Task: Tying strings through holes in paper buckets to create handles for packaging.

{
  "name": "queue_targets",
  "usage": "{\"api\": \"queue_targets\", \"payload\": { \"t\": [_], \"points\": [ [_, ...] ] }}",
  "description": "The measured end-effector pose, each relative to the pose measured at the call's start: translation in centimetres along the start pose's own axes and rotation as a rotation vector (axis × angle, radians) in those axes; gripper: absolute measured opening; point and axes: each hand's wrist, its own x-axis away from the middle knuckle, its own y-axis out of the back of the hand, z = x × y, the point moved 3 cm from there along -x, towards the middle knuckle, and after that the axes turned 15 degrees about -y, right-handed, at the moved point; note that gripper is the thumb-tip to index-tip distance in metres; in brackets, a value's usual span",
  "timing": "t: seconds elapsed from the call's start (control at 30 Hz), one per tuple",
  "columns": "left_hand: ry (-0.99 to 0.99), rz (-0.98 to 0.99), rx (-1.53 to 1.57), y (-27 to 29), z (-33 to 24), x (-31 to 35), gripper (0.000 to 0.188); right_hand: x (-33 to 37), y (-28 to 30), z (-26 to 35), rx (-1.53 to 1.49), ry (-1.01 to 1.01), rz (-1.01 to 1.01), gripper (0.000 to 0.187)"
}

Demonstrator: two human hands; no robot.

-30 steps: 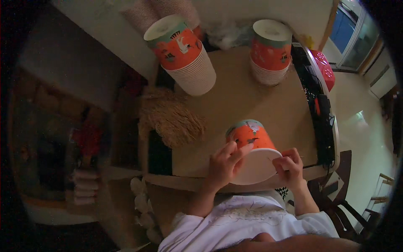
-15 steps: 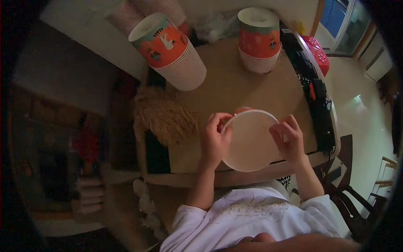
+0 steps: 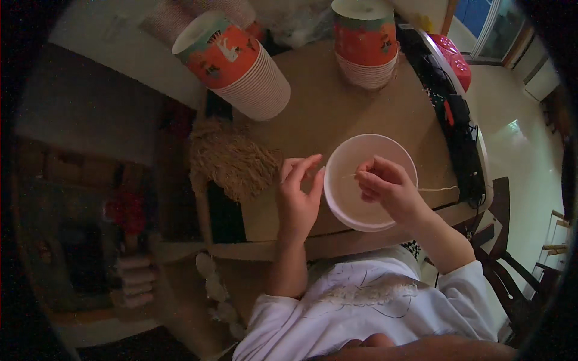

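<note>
While the right hand [image 3: 385,183] reaches over the mouth of a white-lined paper bucket [image 3: 349,204], thumb and forefinger pinched together on a thin pale strand [image 3: 439,189], the left hand [image 3: 298,198] is spread loosely at the bucket's left side, thumb at or just beside the rim; whether it touches, I cannot tell. This bucket is right of centre in the frame, near the front edge of the table [image 3: 313,123], its mouth turned up, probably so that both hands can get at rim and inside. A length of strand runs out rightward past the bucket; whether it joins the pinched end is hidden. Counting things: one bucket is at the hands, and two stacks are farther back, a left stack [image 3: 235,66] at upper left, tilted in this view, and a right stack [image 3: 365,45] at upper centre. Each is nested, likely to save room; their rims are too fine to count. One shaggy brown bundle [image 3: 232,159] lies at the table's left edge, perhaps kept there to be within the left hand's reach. One red plastic thing [image 3: 450,60] shows at upper right, beyond the table's edge.
</note>
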Motion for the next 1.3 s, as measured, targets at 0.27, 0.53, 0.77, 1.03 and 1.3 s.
{"api": "queue_targets", "payload": {
  "t": [0.27, 0.53, 0.77, 1.03, 1.3],
  "points": [
    [-0.007, 0.008, 0.505, -0.1, -1.8, 0.6, 0.022, -0.3, -0.5, -0.3, -0.083, -0.149, 0.112, 0.011],
    [-0.040, -0.007, 0.303, 0.1, -1.9, 0.8, 0.005, -1.3, -0.8, 0.0, 0.317, 0.091, 0.026, 0.011],
    [-0.097, -0.009, 0.112, 0.1, -1.6, 0.7, 0.006, -1.1, -2.3, 1.8, 0.586, 0.187, -0.066, 0.009],
    [0.079, -0.131, 0.259, 0.0, 2.5, 2.0, 0.010, -4.0, -0.9, 0.5, 0.645, 0.100, 0.031, 0.007],
    [0.083, 0.102, 0.182, -0.2, 2.5, 2.4, 0.023, -5.2, -0.1, -0.3, 0.738, 0.021, -0.046, 0.010]
  ]
}}
